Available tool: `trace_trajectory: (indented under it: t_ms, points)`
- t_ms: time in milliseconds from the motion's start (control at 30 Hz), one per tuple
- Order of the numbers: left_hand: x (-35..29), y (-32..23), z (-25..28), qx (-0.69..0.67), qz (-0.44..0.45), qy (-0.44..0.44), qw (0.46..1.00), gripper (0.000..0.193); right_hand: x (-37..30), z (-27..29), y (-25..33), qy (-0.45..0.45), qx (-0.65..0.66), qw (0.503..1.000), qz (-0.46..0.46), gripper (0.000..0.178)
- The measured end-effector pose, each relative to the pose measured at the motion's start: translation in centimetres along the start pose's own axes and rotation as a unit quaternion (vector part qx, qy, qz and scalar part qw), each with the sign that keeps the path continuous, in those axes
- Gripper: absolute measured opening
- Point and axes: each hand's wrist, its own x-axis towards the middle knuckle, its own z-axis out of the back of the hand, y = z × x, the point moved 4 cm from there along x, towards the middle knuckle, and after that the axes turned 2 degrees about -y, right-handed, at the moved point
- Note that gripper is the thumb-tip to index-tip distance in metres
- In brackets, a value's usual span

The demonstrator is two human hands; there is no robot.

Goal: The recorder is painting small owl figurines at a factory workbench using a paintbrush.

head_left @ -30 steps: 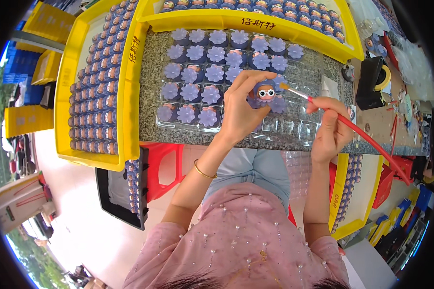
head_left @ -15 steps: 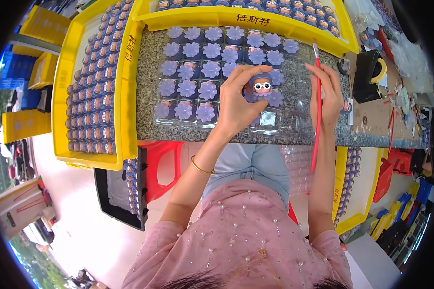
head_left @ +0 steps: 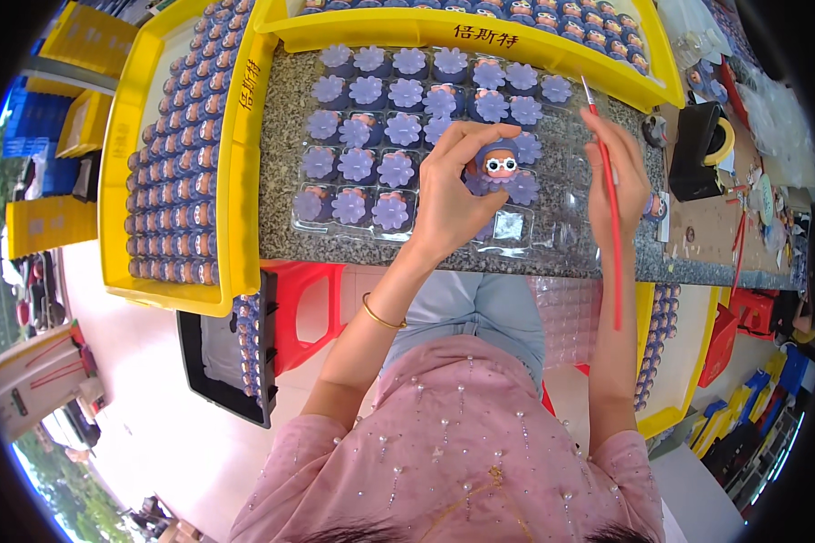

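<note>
Pinched between the thumb and fingers of my left hand [head_left: 457,195] is a small doll figurine [head_left: 498,166] with white-rimmed glasses and a blue cap, its face turned up. It is held over the right part of a clear plastic tray [head_left: 380,231], whose pockets hold several figurines topped with lilac flower shapes [head_left: 356,165]. To the right, my right hand [head_left: 619,181] is closed around a thin red paintbrush [head_left: 614,226]. The brush's tip points up and away, apart from the figurine.
Yellow crates [head_left: 235,181] full of figurines stand left and behind the tray on the speckled stone tabletop [head_left: 281,136]. At the right are a roll of yellow tape [head_left: 721,143], a black holder [head_left: 695,149] and plastic bags [head_left: 770,113]. A red stool [head_left: 290,312] stands below.
My right hand and the paintbrush have shifted slightly right, and the brush's tip has tilted left. The left hand still holds the figurine; the whole view has moved a little.
</note>
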Motion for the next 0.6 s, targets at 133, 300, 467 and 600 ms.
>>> trace_trajectory:
  t_ms: [133, 300, 467, 600]
  points:
    - [0.2, -0.2, -0.2, 0.006, -0.013, -0.019, 1.000, 0.057, -0.2, 2.4, 3.5, 0.001, 0.204, 0.978, -0.049, 0.018]
    - [0.2, -1.1, -0.3, 0.019, -0.021, -0.019, 0.999, 0.055, -0.2, 2.5, 5.6, 0.052, 0.304, 0.946, -0.100, 0.013]
    - [0.1, -1.2, -0.4, 0.070, -0.043, -0.011, 0.997, 0.054, 0.6, 0.3, 5.3, 0.071, 0.214, 0.974, -0.019, 0.014]
    - [0.0, -1.1, -0.7, 0.071, -0.042, 0.008, 0.997, 0.054, 1.5, 0.8, 5.5, 0.048, 0.160, 0.986, -0.014, 0.012]
